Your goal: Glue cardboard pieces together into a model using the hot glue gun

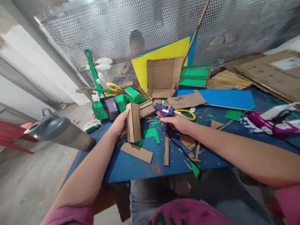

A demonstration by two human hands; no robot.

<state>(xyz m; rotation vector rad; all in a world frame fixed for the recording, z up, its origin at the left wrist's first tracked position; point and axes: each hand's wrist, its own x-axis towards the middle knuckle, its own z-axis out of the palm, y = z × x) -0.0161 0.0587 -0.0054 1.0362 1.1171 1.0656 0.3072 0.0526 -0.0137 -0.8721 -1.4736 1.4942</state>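
My left hand (121,122) grips a narrow folded cardboard box (134,123) by its left side, standing it upright over the blue table. In my right hand (176,122) is a blue hot glue gun (165,113), its nozzle pointing left toward the box but apart from it. A black cord (184,151) runs from the gun's handle toward the front edge. Just behind my right hand lies a yellow-handled tool (188,113), mostly covered. A flat cardboard strip (136,152) lies in front of the box, and a thinner strip (166,150) lies below the gun.
A grey tumbler (67,131) stands at the table's left edge. Behind are green boxes (100,110), a phone-like device (110,107), an open cardboard box (161,78) and a blue sheet (229,98). A magenta appliance (264,122) sits at right. Green and cardboard scraps litter the table.
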